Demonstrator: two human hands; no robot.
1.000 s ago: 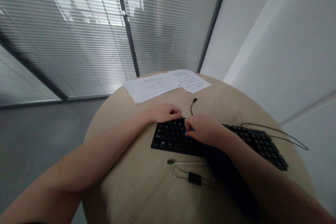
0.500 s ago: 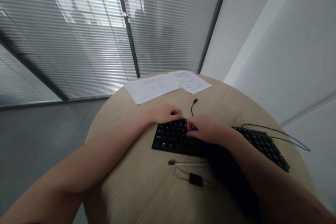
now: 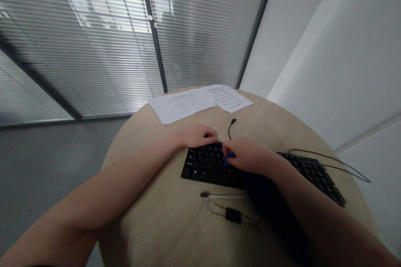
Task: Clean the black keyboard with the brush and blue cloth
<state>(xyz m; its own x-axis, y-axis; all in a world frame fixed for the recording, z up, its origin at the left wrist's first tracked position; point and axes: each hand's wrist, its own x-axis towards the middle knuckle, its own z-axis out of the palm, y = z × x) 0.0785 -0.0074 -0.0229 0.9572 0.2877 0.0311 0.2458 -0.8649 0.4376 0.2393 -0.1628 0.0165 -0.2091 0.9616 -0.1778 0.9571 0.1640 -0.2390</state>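
A black keyboard (image 3: 205, 164) lies on the round wooden table in front of me. My left hand (image 3: 200, 135) is at its far left edge, fingers curled and thumb along the rim, holding it. Over the keys on the right side, my right hand (image 3: 242, 152) pinches a blue cloth (image 3: 229, 158), pressing a fold of it against them. The rest of the cloth hangs down dark beneath my right forearm. That hand and the cloth hide the keyboard's right part.
Nearer me lie a thin brush (image 3: 205, 195) and a wire tool with a black block (image 3: 233, 215). At right is a second black keyboard (image 3: 316, 175) with a looped cable (image 3: 338, 158). A USB plug (image 3: 233, 121) and printed papers (image 3: 184, 104) lie farther back.
My right hand has shifted very slightly, and the blue fold at its fingertips has changed shape a little. My left hand and the keyboard look unmoved.
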